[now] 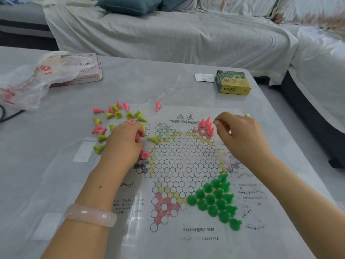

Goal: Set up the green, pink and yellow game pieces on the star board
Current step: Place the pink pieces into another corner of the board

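Right hand up at the far right point of the star board, fingers curled in, thumb and forefinger pinched together just beside the standing pink pieces; whether a piece sits in that pinch I cannot tell, the fingers hide it; a pale object peeks out behind the knuckles, too small to name. Left hand is over at the board's left edge, fingers curled down, and a bit of pink shows under them, so it looks to be gripping a pink piece; another pink piece lies on its side against the heel of that hand.

Danger number one, I'd say: the pink cluster stands packed tight, pieces touching, and one nudge from the right fingertips could topple the lot; they're narrow cones on a thin, glossy sheet.

Loose pile of pink and yellow-green pieces sprawls on the tabletop beyond the left hand, most lying flat; a sweep of that wrist, bangle and all, could scatter them or drag the sheet; one stray pink piece sits apart at the top edge.

Dark green pieces fill the near right point, upright and done; both forearms pass close by, the right one closest; a dropped arm would flatten that triangle.

Off the board: yellow game box, plastic bag.
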The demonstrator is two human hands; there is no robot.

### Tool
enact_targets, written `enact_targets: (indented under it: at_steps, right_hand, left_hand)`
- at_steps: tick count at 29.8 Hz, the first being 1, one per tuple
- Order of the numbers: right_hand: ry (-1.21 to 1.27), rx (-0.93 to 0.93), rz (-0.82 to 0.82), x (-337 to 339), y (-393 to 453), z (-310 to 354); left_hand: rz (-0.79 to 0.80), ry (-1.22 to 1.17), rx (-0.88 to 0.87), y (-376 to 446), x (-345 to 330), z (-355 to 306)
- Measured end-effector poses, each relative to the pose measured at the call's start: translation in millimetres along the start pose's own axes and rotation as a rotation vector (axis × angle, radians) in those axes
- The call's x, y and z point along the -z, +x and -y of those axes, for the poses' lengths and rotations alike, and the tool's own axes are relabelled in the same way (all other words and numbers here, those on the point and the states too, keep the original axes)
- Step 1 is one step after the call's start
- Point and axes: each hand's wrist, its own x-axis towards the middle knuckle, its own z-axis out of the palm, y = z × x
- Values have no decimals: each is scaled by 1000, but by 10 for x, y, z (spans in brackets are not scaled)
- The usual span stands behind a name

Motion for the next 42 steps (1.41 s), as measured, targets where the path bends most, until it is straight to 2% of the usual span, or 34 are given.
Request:
enact_targets:
  at_steps: [3, 5, 9, 11, 15, 18, 22, 25, 27, 31, 36, 39, 42]
  right_hand:
    - [62, 83, 28, 40, -17, 156]
    - [103, 124, 72, 63, -19, 278]
    - [103, 256, 369, -7, -30, 561]
    - [83, 342, 446, -129, -43, 720]
    - [17, 289, 373, -368, -8, 1027]
    - [-71, 196, 411, -479, 47, 1194]
    - [-147, 184, 454, -573, 89, 1276]
    - [-100, 159, 468, -532, 79, 1234]
    - [22, 108, 446, -426, 57, 1162]
    - [298, -73, 309, -88, 19, 833]
    - [720, -396, -27, 205, -61, 187]
    - [712, -485, -139, 91, -132, -57]
    - [650, -496, -142, -70, -139, -144]
  left_hand:
    - [-81, -138, 12, -9, 105, -62]
    - [-86, -342, 64, -33, 160, -101]
    - [30, -978, 310, -66, 236, -124]
    - [28, -1098, 386, -53, 268, -98]
    - [4, -1050, 397, -52, 273, -38]
    - [48, -1056, 359, -55, 281, -1]
    - [21, -992, 295, -48, 291, 61]
    - [-7, -1038, 301, -73, 334, 71]
    - [-4, -1045, 290, -98, 369, 66]
    - [14, -976, 280, -168, 400, 49]
    - [-10, -837, 261, -234, 392, 23]
    - [3, -777, 250, -255, 364, -32]
    - [14, -735, 238, -252, 333, -66]
